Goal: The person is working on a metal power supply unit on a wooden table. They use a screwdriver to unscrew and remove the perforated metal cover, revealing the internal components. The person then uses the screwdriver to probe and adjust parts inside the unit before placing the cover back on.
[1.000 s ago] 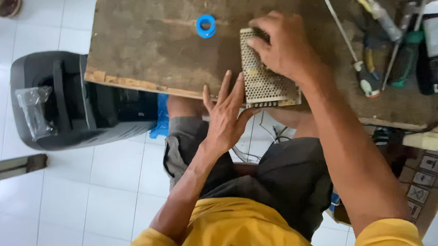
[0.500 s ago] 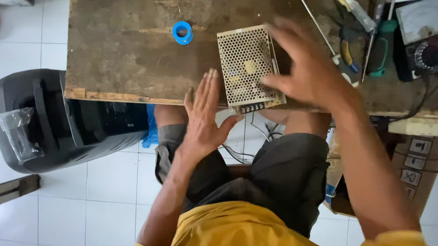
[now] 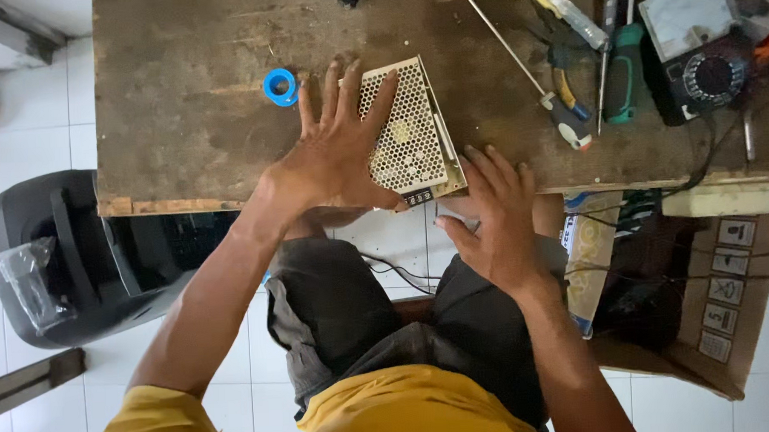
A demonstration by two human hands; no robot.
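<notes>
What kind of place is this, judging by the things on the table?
Probably a small electronics repair bench at home or in a shop. The left hand lies flat on a perforated metal box on a worn wooden table, with screwdrivers and an analog multimeter beside it.

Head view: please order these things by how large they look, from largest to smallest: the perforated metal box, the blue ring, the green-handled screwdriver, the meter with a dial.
1. Perforated metal box, partly under the left hand.
2. Meter with a dial.
3. Green-handled screwdriver.
4. Blue ring, plainly the smallest.
</notes>
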